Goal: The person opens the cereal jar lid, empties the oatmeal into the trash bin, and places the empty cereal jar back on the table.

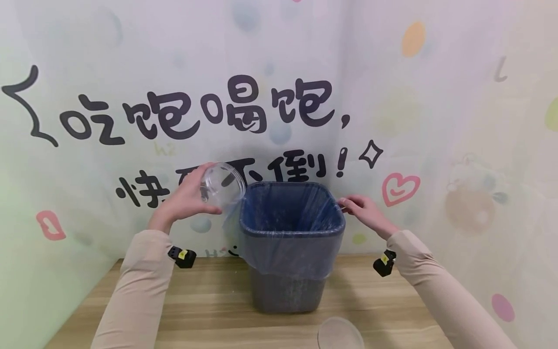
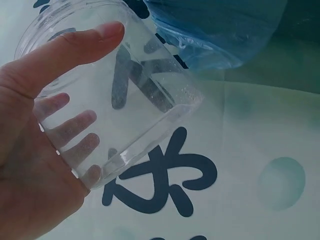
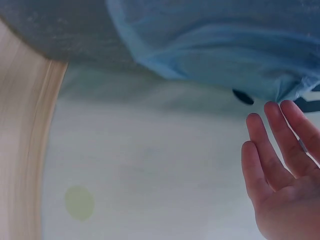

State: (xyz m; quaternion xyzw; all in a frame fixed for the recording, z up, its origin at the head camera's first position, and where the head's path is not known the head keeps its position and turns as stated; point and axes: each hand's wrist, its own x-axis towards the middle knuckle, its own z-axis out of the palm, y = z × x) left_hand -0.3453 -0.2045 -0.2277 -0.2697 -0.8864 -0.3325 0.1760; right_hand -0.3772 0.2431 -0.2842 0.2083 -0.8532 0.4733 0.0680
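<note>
My left hand (image 1: 187,196) grips a clear plastic jar (image 1: 224,184), tilted, beside the left rim of the bin. In the left wrist view the thumb lies across the jar (image 2: 145,95) and the other fingers show through its wall. No contents can be made out in the jar. A grey-blue bin (image 1: 287,291) stands upright, with a thin translucent bag (image 1: 292,252) folded over its rim. At the right rim, my right hand (image 1: 364,211) pinches the bag's edge. The bag (image 3: 225,65) gathers at its fingertips in the right wrist view, where the thumb is hidden.
A round translucent lid-like disc (image 1: 340,334) lies on the wooden table (image 1: 209,305) in front of the bin. Behind stands a pale wall (image 1: 457,121) with black lettering and coloured shapes.
</note>
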